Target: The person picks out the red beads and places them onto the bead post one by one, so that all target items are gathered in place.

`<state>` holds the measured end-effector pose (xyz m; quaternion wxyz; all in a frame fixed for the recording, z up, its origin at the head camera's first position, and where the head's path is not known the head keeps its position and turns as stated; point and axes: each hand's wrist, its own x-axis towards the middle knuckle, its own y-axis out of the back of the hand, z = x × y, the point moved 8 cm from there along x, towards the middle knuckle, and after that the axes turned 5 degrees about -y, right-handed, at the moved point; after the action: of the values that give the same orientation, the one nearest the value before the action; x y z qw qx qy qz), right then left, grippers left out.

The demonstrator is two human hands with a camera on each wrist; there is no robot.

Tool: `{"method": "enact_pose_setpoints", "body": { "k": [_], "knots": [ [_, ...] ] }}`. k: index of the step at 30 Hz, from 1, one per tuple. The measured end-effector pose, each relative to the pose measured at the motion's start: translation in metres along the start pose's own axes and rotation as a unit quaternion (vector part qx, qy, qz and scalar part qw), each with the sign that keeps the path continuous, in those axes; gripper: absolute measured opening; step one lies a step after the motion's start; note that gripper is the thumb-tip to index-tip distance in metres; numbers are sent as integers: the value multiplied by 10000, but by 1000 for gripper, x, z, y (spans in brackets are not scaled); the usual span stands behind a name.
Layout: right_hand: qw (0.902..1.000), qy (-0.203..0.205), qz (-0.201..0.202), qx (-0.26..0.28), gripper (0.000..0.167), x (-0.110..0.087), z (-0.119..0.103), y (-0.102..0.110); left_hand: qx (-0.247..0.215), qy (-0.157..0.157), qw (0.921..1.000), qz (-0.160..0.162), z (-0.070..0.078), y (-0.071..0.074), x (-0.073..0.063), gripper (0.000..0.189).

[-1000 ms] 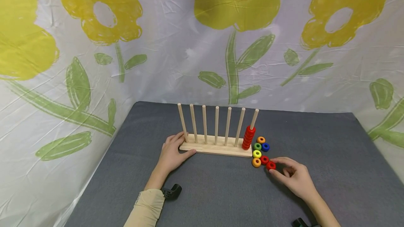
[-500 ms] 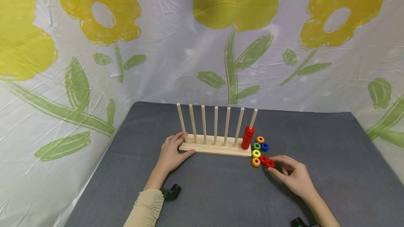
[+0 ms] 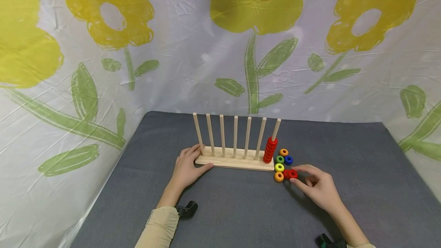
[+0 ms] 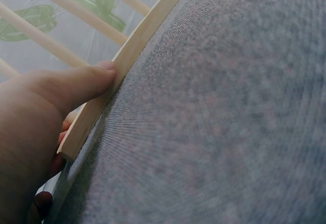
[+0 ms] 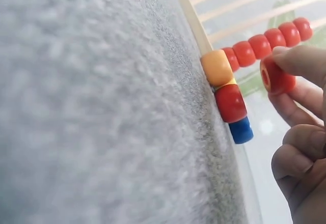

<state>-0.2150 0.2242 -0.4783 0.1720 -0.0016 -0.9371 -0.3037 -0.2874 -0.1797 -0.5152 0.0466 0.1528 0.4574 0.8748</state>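
A wooden peg stand (image 3: 237, 163) with a row of upright pegs stands on the table. My left hand (image 3: 186, 168) grips its left end, thumb (image 4: 97, 76) on the front edge and fingers behind. Several red beads (image 3: 270, 150) are stacked on the rightmost peg. Between thumb and index finger my right hand (image 3: 318, 186) pinches a red bead (image 5: 277, 76), raised off the cloth in the right wrist view. In the head view it overlaps another red bead (image 5: 232, 103) lying on the table.
Beside the stand's right end lie loose beads: two orange, one being the nearer orange bead (image 3: 279, 177), a yellow bead (image 3: 279, 167), a green bead (image 3: 280, 159) and a blue bead (image 3: 288, 160). Dark grey cloth (image 3: 234, 209) covers the table. A flowered curtain (image 3: 193, 68) hangs behind.
My right hand has lifted the pinched red bead and moved it slightly left and away from me, over the other red bead. The left hand stays on the stand.
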Motion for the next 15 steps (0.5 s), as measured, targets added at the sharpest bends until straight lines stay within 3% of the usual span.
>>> {"method": "enact_pose_setpoints", "body": {
  "k": [15],
  "knots": [
    [9997,139,182,20,38,20,-18,-4,-29,13,10000,11,-1,-1,0,75]
  ]
}}
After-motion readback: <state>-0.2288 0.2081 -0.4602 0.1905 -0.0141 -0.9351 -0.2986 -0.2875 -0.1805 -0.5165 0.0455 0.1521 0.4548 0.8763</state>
